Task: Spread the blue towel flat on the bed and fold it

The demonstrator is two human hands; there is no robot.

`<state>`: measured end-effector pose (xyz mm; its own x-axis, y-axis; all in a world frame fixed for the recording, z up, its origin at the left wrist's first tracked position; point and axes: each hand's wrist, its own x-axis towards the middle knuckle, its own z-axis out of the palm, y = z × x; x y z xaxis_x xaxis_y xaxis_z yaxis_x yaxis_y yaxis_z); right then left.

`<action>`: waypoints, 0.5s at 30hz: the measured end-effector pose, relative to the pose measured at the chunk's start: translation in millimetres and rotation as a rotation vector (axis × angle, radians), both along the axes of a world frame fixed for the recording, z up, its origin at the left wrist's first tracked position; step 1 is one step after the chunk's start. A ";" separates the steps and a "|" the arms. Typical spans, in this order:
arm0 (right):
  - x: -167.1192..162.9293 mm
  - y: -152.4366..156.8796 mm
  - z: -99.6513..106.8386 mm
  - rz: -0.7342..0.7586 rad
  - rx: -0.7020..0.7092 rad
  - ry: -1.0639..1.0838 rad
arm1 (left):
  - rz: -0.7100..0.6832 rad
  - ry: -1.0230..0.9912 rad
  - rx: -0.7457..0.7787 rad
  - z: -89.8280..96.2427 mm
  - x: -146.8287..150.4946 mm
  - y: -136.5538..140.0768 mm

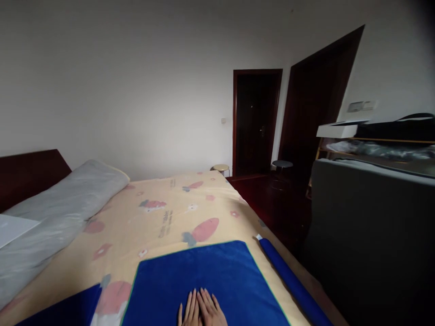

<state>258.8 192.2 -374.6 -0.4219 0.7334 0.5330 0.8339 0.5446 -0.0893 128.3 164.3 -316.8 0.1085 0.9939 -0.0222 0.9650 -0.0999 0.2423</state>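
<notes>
- Far to the left of the fingers, a grey bolster [64, 199] in clear wrap lies along the dark headboard [30, 174], with a white sheet of something [15, 226] resting on its near end.
- Down at the left edge, well apart from the fingers, a second piece of dark blue cloth [71, 310] shows only a corner; how it lies I cannot tell.
- The left hand [190, 312] lies flat, palm down, fingers straight and held close together, holding nothing, just pressed onto the blue towel [204, 276].
- The right hand [212, 311] lies touching it side by side, fingers likewise straight and narrow, flat on the same cloth, gripping nothing.
- The towel lies under and beyond the fingertips, on the cream bedspread [163, 213] printed with red carrots.
- As for progress, I judge the laying-out done: the towel lies open and flat with a clean far edge and rounded corners. No fold shows in it yet, so any folding or rolling looks still ahead.
- It looks plush, deep blue with a thin green trim, and smooth apart from faint nap marks.
- To the right of the fingers, a rolled blue towel [288, 280] lies along the bed's edge, apart from the flat one.
- Further right stand a grey upholstered piece [370, 235], a shelf [377, 145] and dark doors [256, 122].
</notes>
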 end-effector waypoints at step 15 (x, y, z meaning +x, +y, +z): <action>112.4 15.2 89.5 -0.287 -0.473 0.038 | 0.122 0.161 -0.053 53.6 -101.0 31.3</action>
